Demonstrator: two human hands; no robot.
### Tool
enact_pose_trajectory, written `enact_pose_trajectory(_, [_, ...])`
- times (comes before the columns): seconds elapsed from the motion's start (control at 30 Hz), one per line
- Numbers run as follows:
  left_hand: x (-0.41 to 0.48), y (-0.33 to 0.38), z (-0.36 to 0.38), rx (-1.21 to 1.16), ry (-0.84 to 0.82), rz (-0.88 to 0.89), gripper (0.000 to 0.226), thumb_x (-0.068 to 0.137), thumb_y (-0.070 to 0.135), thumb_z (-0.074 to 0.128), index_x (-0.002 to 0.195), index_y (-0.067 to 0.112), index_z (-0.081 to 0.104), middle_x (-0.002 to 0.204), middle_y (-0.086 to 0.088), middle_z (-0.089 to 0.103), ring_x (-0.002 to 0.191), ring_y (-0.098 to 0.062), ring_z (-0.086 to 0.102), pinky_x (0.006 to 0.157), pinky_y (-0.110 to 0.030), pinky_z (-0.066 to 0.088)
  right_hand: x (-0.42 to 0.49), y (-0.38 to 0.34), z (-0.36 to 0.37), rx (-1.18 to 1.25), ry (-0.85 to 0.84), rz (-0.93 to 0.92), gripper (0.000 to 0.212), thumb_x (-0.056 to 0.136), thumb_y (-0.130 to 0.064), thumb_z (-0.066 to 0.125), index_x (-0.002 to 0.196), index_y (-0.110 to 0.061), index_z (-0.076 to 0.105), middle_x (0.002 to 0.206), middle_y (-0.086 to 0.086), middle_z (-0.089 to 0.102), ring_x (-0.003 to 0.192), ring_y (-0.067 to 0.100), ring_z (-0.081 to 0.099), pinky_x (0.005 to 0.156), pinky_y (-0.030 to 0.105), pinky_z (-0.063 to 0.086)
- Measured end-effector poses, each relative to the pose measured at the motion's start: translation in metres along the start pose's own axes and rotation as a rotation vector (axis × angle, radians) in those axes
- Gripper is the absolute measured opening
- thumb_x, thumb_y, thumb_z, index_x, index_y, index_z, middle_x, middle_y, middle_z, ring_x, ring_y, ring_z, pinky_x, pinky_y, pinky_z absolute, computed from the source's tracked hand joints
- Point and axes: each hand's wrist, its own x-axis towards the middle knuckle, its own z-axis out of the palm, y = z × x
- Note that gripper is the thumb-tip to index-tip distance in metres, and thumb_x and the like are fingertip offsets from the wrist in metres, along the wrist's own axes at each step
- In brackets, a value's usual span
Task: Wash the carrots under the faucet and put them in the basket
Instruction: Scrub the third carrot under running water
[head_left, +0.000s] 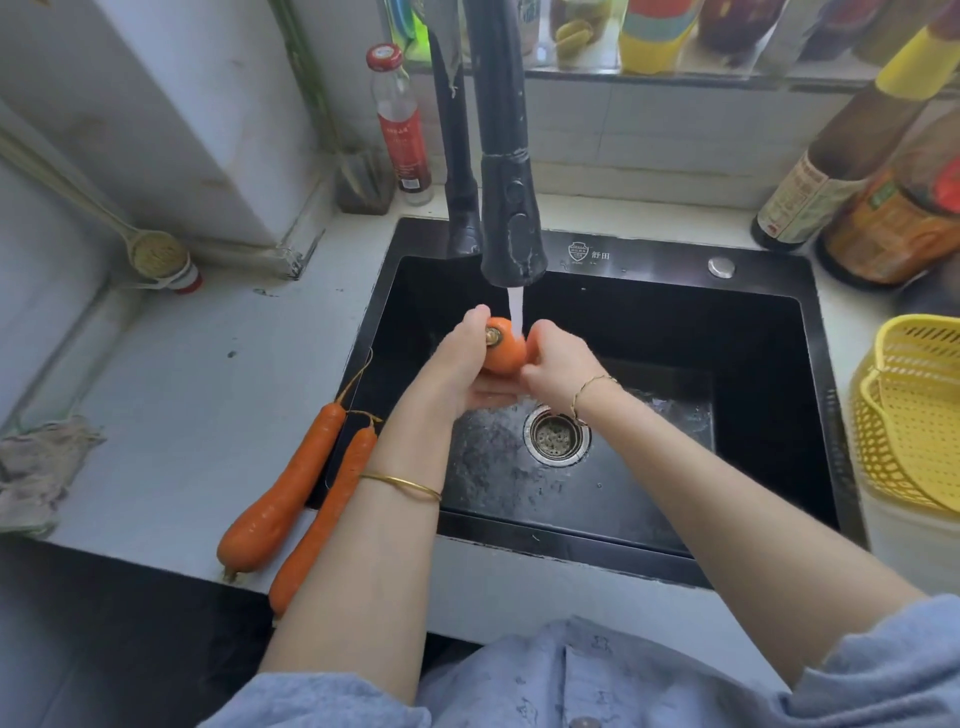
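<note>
Black sink (769, 364): basin open around the hands. Yellow basket (914, 415) stands beyond the right rim, well apart. Faucet (511, 208) is running. Outer carrot (283, 493) and inner carrot (332, 493) lie along the left rim, butts at the front edge of the counter (197, 395). Left hand (467, 358) and right hand (558, 364) both curl round the held carrot (503, 345) under the stream.

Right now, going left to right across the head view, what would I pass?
Rag → counter carrot → second counter carrot → left hand → held carrot under the faucet → right hand → yellow basket.
</note>
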Motion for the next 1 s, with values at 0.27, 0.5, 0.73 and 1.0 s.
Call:
enact_pose_trajectory(0.27, [-0.004, 0.000, 0.004, 0.232, 0.041, 0.062, 0.045, 0.102, 0.046, 0.022, 0.115, 0.016, 0.054, 0.102, -0.020, 0.068, 0.061, -0.027, 0.068, 0.070, -0.038, 0.060, 0.003, 0.016, 0.004, 0.034, 0.073, -0.232, 0.052, 0.075, -0.043, 0.075, 0.115, -0.016, 0.056, 0.108, 0.005, 0.048, 0.099, 0.024, 0.051, 0.088, 0.038, 0.046])
enact_pose_trajectory(0.5, [-0.006, -0.002, -0.003, 0.377, 0.063, 0.236, 0.065, 0.103, 0.047, 0.011, 0.110, 0.005, 0.060, 0.056, -0.007, 0.057, 0.048, -0.017, 0.051, 0.060, -0.029, 0.055, -0.003, 0.017, 0.006, 0.483, -0.074, -0.252, 0.053, 0.094, -0.026, 0.058, 0.140, -0.018, 0.031, 0.113, -0.009, 0.040, 0.096, 0.003, 0.052, 0.086, 0.017, 0.044])
enact_pose_trajectory(0.73, [0.000, -0.006, -0.002, 0.430, 0.151, 0.343, 0.054, 0.100, 0.054, 0.014, 0.134, 0.019, 0.038, 0.130, -0.019, 0.053, 0.118, -0.032, 0.055, 0.102, -0.053, 0.045, -0.010, 0.006, 0.009, 0.740, -0.098, -0.136, 0.031, 0.097, -0.051, 0.041, 0.119, -0.029, 0.037, 0.117, 0.011, 0.049, 0.069, 0.022, 0.062, 0.063, 0.041, 0.057])
enact_pose_trajectory(1.0, [-0.009, -0.005, 0.014, 0.188, 0.056, 0.443, 0.053, 0.094, 0.039, 0.061, 0.134, 0.018, 0.035, 0.120, 0.001, 0.051, 0.099, -0.006, 0.057, 0.068, -0.015, 0.050, -0.003, -0.006, 0.002, 0.824, -0.057, 0.162, 0.074, 0.097, -0.063, 0.018, 0.082, -0.003, 0.059, 0.048, 0.013, 0.056, 0.042, 0.026, 0.053, 0.045, 0.031, 0.047])
